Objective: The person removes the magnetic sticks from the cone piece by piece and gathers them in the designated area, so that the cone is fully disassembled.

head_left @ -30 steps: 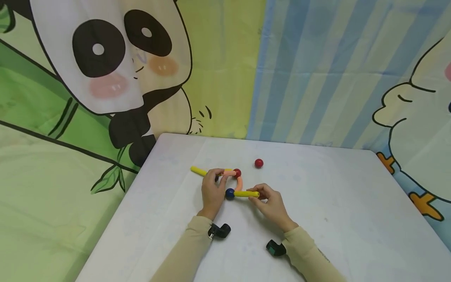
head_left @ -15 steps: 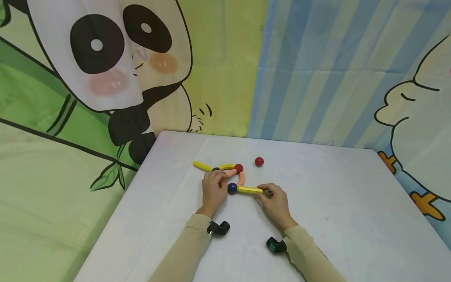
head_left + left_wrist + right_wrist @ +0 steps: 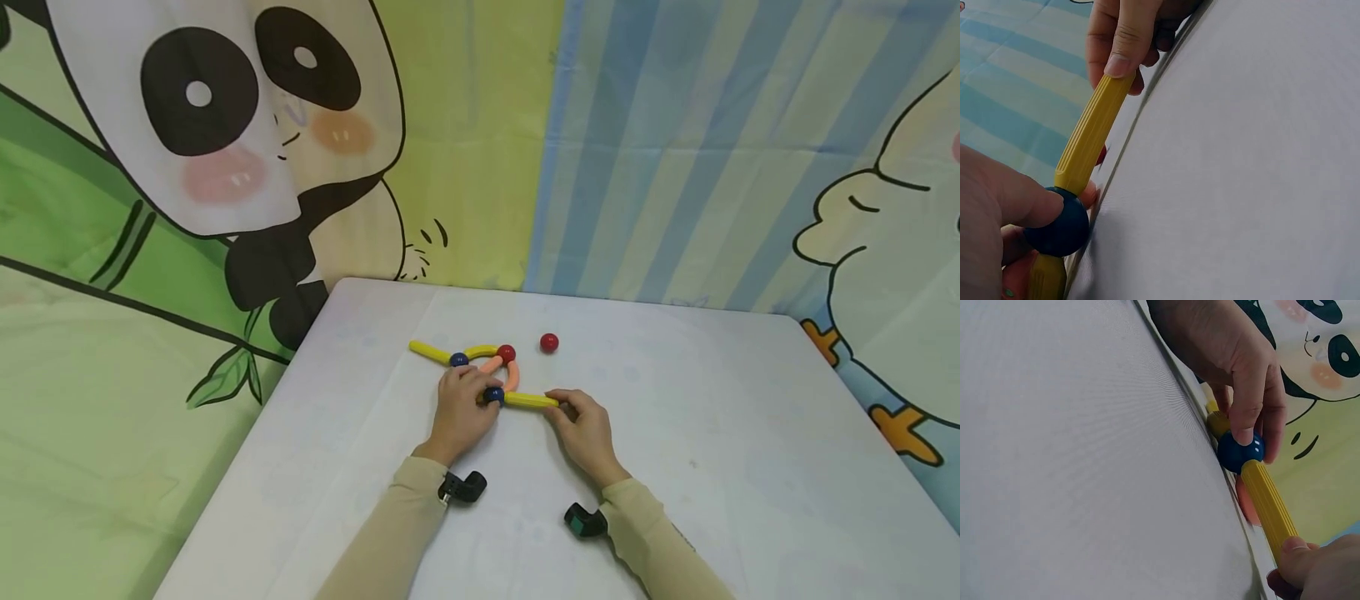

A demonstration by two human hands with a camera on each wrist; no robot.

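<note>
My left hand [image 3: 461, 417] pinches a dark blue ball [image 3: 493, 395] between thumb and fingers. My right hand [image 3: 588, 433] holds the far end of a straight, ribbed yellow stick [image 3: 529, 401], whose other end touches that ball. In the left wrist view, a second yellow stick [image 3: 1047, 278] meets the ball on its opposite side, partly behind the left hand. Two curved pink sticks [image 3: 513, 375] lead to a red ball [image 3: 506, 354]. From there a curved yellow stick [image 3: 480, 351] runs to another blue ball [image 3: 459, 360] and a yellow stick [image 3: 429, 352].
A loose red ball [image 3: 549, 342] lies on the white table [image 3: 690, 400], behind the joined pieces. Printed curtains [image 3: 465, 167] hang at the table's back edge. Each wrist wears a small black camera [image 3: 463, 487].
My left hand has shifted from the pink stick to the nearer blue ball, uncovering the farther one. The right hand keeps hold of the yellow stick, which moved slightly away from me.
</note>
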